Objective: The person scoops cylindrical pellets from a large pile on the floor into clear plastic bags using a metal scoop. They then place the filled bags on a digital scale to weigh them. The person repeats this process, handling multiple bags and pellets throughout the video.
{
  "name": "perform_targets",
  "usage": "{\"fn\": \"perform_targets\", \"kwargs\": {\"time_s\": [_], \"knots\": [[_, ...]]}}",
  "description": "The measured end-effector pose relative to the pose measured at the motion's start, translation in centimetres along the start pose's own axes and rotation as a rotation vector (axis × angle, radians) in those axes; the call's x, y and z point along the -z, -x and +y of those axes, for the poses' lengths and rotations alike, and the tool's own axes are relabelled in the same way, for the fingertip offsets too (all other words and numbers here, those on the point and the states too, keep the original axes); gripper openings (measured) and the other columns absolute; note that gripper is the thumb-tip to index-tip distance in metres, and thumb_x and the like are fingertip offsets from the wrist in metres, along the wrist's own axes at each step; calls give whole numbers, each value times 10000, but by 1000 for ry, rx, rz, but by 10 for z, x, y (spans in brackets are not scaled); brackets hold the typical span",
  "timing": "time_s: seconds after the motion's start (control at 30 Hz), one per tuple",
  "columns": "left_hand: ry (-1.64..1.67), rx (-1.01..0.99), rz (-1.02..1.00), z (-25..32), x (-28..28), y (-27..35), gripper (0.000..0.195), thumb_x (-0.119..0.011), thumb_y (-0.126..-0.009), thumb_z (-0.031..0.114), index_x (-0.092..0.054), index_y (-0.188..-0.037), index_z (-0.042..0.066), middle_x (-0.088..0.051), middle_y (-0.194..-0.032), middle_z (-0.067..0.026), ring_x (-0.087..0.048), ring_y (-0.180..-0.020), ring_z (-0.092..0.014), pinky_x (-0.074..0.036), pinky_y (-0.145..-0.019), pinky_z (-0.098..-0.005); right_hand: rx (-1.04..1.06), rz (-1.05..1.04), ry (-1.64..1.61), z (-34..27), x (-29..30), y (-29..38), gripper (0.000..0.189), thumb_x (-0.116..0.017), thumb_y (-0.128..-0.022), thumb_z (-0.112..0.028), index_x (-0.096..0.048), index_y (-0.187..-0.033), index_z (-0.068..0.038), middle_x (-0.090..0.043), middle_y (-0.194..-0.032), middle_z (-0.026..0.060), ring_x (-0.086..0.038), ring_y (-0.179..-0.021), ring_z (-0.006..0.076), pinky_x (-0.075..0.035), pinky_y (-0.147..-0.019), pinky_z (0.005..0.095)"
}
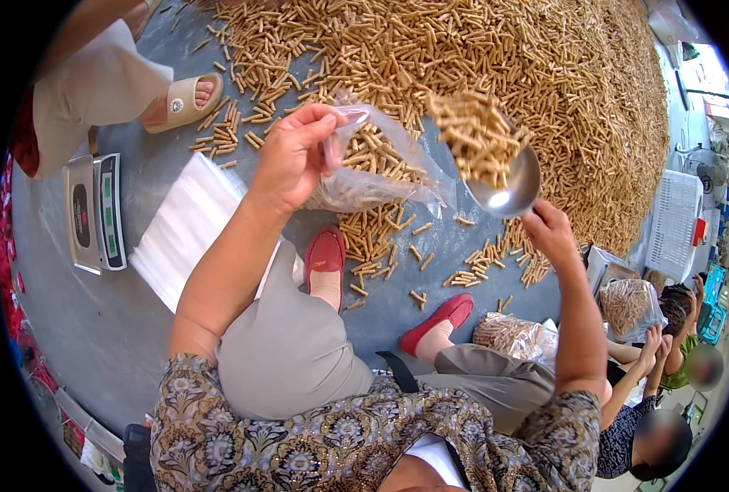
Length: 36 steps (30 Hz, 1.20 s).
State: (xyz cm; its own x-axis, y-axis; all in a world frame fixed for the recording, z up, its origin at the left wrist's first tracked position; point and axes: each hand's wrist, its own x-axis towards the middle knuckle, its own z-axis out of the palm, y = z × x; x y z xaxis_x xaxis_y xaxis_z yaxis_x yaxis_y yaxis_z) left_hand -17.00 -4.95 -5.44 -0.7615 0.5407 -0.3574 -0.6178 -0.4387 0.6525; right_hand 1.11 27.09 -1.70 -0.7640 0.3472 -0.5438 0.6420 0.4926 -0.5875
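My left hand (306, 157) pinches the rim of a clear plastic bag (364, 190), which gapes towards the right and holds some short tan sticks. My right hand (549, 230) grips the handle of a round metal scoop (515, 184). A heap of the same sticks (484, 138), slightly blurred, lies in the scoop and over its upper left edge, right of the bag's mouth. Beyond both hands spreads a large pile of short tan sticks (450, 49) on the grey floor. A stack of white plastic bags (183, 227) lies left of my left forearm.
A digital scale (96, 212) stands at the left, near a person's foot in a beige slide sandal (186, 103). Loose sticks lie around my red shoes. Filled clear bags (509, 335), a white plastic crate (674, 224) and other people at work are at the right.
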Motion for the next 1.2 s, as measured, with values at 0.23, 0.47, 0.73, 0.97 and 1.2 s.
{"fn": "perform_targets", "kwargs": {"time_s": [0.23,0.47,0.73,0.97,1.2], "knots": [[-23,31,-58,-7,-10,6,99,-487,-813,92,-571,-806,38,-537,-565,-29,-476,-419,-101,-360,-374,-205,147,-352,420,-96,17,43,256,-517,-766,-214,-552,-877,15,-555,-663,139,-527,-599,221,-427,-586,338],[-50,18,-18,-3,-5,14,89,-497,-809,96,-564,-795,39,-540,-577,-19,-470,-414,-94,-344,-362,-203,184,-238,1005,-177,-23,58,235,-501,-770,-229,-565,-837,-13,-572,-692,179,-554,-691,337,-426,-636,429],[-2,-59,-46,-8,13,3,38,-571,-773,93,-563,-806,77,-505,-609,38,-439,-470,-52,-343,-401,-186,-129,-71,623,-86,0,109,270,-525,-778,-255,-574,-872,-7,-587,-733,194,-582,-678,291,-446,-600,391],[-99,-41,55,-12,33,4,92,-537,-807,124,-540,-884,73,-581,-759,-17,-481,-496,-92,-339,-379,-194,-577,-47,-374,107,-137,85,273,-478,-821,-253,-534,-791,12,-499,-558,67,-532,-505,167,-439,-425,308],[-306,-51,67,1,4,20,87,-492,-833,126,-523,-890,69,-582,-772,-51,-463,-459,-95,-334,-373,-205,-367,-98,328,127,-196,78,235,-478,-718,-181,-622,-803,-16,-600,-874,189,-595,-817,298,-473,-677,392]]}}
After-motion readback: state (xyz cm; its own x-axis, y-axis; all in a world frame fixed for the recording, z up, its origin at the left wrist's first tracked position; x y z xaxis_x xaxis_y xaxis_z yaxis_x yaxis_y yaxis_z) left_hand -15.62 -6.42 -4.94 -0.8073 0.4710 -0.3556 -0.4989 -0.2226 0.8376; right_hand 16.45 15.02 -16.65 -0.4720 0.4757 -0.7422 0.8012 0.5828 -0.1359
